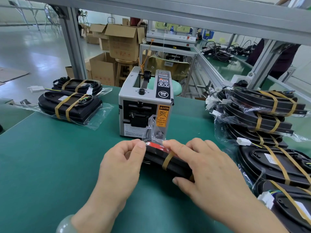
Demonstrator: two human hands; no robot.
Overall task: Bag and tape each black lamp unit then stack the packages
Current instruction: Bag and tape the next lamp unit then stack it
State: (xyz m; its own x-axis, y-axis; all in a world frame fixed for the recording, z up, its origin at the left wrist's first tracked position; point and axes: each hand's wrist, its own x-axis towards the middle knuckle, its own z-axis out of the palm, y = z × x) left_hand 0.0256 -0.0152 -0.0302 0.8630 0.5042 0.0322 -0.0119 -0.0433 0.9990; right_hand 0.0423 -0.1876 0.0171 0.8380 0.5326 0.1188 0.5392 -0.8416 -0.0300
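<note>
Mat (50,157); fingers (141,146) pinch bag (152,130) near dispenser (143,98).

The scene is brightly, evenly lit. Glare is reflected off the floor (33,46) at upper left. The beam (185,12) along the top is bowed by wide-angle distortion.

Both bare forearms reach forward from below, the hands close together with fingertips nearly meeting. The left hand (121,158) is turned palm inward, thumb and forefinger pinched on the edge of the bag (152,130) just beyond them, the other fingers curled under. The right hand (207,167) lies palm down over the lamp unit (178,167), forefinger stretched to its far edge, thumb pressed on its near side
</note>
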